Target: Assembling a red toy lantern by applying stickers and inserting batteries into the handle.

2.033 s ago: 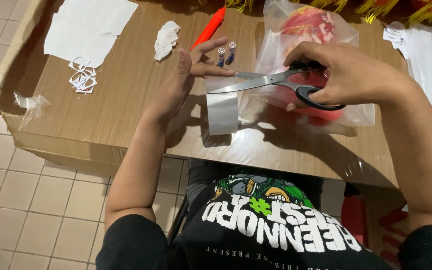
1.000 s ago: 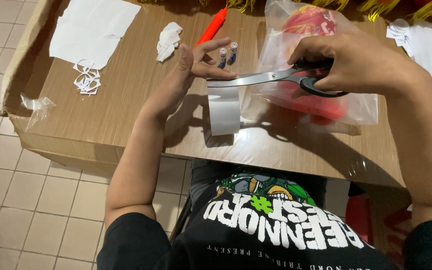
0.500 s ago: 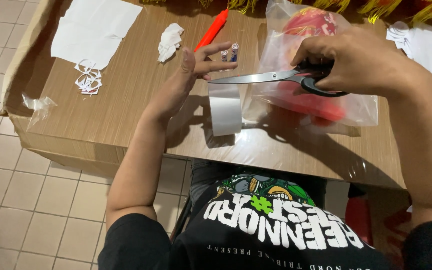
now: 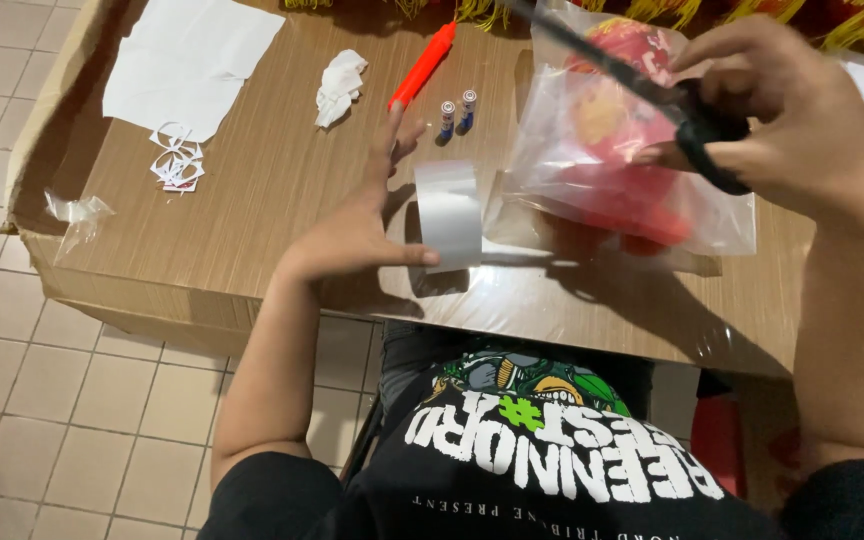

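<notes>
Near the front edge of the wooden surface (image 4: 252, 230), a strip of clear tape (image 4: 449, 215) is pinched by the left hand (image 4: 352, 235), fingers otherwise spread. Just right, a red toy is enclosed in a clear plastic bag (image 4: 622, 160). Above it, black-handled scissors (image 4: 692, 120) are gripped by the right hand (image 4: 792, 120). Farther back, two batteries (image 4: 457, 112), an orange marker (image 4: 422, 65) and white paper (image 4: 192, 60) are laid, with bare wood left between.
</notes>
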